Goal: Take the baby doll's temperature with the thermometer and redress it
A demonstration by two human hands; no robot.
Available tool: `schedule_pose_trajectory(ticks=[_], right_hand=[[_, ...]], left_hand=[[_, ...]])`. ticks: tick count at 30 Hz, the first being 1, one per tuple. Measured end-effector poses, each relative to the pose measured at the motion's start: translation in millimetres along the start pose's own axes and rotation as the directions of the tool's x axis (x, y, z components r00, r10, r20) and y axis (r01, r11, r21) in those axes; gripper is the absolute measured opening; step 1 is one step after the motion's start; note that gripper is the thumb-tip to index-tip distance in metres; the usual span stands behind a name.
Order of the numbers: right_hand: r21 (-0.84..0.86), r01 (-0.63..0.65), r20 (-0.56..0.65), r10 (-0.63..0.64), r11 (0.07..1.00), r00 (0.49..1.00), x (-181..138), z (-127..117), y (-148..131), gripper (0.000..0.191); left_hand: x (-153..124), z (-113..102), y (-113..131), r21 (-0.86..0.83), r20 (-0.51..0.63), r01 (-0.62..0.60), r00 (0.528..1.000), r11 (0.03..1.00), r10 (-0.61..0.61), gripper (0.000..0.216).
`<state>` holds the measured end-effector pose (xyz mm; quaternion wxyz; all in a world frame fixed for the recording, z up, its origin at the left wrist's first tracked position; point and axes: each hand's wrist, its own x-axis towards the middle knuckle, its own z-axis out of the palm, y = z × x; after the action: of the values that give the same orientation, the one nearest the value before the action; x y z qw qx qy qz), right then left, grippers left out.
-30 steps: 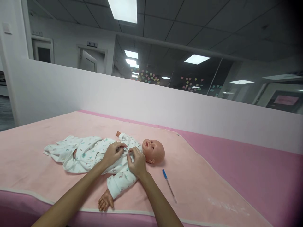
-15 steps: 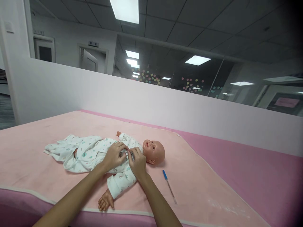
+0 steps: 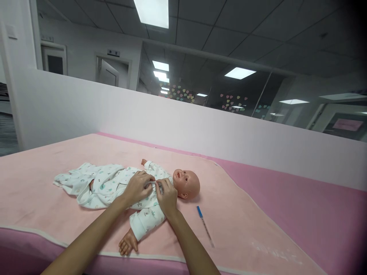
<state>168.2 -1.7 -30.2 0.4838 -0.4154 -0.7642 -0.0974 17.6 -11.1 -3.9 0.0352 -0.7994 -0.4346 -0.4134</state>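
Observation:
A baby doll (image 3: 187, 184) lies on its back on a pink mat (image 3: 243, 225), its head to the right. It wears a white patterned romper (image 3: 107, 183) with long sleeves; the legs of the garment spread out to the left. Over the doll's chest, my left hand (image 3: 139, 187) pinches the front of the romper with thumb and fingertips. Right beside it, my right hand (image 3: 167, 194) pinches the same cloth near the collar. The fingertips of both hands almost meet, and a thin white strip of fabric shows between them. My fingers hide any fastener there.
A pen with a blue cap (image 3: 200, 211) lies on the mat to the right of my right forearm. Behind the bed stands a low white wall (image 3: 172, 118) with glass above it. Darker pink bedding (image 3: 309, 198) shows at the right.
Both hands stay at the doll's chest with only slight finger movement. The doll and the pen have not moved.

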Motion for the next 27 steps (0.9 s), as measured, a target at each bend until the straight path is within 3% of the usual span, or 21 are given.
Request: schedule_pose_trajectory(ticks=[10, 27], right_hand=[[0.009, -0.001, 0.0, 0.001, 1.0, 1.0, 0.2, -1.3, -1.0, 0.018], [0.05, -0.011, -0.01, 0.012, 0.999, 1.0, 0.2, 0.5, 0.9, 0.018]], left_hand=[[0.9, -2.0, 1.9, 0.074, -0.061, -0.016, 0.998, 0.997, 0.02, 0.013], [0.6, 2.7, -3.4, 0.115, -0.06, 0.031, 0.998, 0.993, -0.025, 0.013]])
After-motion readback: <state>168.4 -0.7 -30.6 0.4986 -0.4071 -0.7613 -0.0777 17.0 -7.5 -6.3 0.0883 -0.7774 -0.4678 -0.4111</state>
